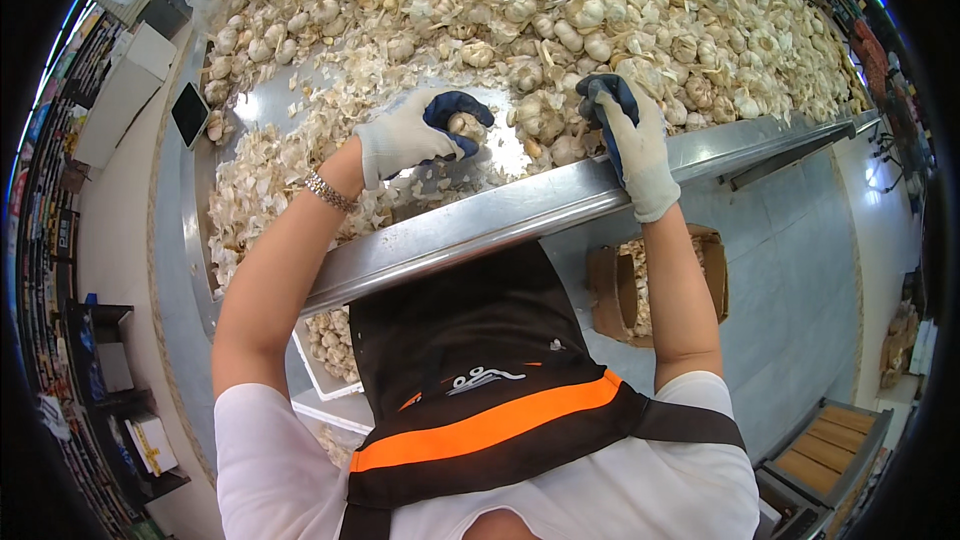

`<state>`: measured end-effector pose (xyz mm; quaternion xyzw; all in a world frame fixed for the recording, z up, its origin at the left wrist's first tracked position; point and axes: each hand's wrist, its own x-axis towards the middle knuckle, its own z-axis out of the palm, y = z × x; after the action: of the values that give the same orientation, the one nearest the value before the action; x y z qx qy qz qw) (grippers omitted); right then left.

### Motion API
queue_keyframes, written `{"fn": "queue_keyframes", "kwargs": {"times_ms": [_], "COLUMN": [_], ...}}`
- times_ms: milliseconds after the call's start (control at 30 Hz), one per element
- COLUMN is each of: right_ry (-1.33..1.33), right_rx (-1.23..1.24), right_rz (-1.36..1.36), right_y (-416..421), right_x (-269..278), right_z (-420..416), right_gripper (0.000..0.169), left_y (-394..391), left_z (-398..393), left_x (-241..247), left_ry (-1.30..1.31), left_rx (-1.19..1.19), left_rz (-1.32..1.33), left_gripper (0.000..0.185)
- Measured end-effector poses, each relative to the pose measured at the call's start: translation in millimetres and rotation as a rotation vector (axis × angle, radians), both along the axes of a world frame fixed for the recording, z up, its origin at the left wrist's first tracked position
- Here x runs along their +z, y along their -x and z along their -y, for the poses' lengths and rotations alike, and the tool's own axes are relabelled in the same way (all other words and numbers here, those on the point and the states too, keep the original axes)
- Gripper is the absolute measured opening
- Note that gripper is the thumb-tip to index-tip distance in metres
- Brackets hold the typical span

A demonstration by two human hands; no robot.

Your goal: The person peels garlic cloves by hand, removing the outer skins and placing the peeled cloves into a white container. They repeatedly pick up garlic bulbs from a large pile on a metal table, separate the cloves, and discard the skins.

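My left hand, in a white knit glove with dark blue coated fingers, curls around a garlic bulb above the metal tabletop. A matching glove covers my right hand, which is at the table's raised metal edge. Its fingertips are drawn together by the garlic heap; whether anything is between them is hidden. Between my hands, a larger garlic bulb rests at the front of the heap. Loose garlic skins are piled left of and below my left hand.
A dark-screened device lies at the table's left rim. Below the table are a cardboard box of garlic and a white container with more bulbs. Shelving stands at the far left, and a slatted wooden-topped unit at lower right.
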<state>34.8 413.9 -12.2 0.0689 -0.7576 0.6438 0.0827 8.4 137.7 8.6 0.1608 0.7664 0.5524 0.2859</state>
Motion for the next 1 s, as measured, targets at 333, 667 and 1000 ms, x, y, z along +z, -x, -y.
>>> {"fn": "queue_keyframes", "kwargs": {"times_ms": [333,667,1000], "right_ry": [-0.750,-1.085,-0.468], "right_rx": [0.144,0.358,0.215], "right_rz": [-0.507,-0.647,-0.334], "right_y": [-15,19,59], "right_x": [23,19,-15], "right_z": [28,86,80], "right_gripper": [0.041,0.023,0.041], "left_y": [-19,-25,-18], "left_z": [-21,1,0], "left_x": [0,-17,-6], "left_ry": [-0.078,0.079,-0.317], "left_rx": [0.105,0.076,0.319], "left_rz": [0.001,-0.190,-0.022], "left_gripper": [0.023,0.051,0.041]}}
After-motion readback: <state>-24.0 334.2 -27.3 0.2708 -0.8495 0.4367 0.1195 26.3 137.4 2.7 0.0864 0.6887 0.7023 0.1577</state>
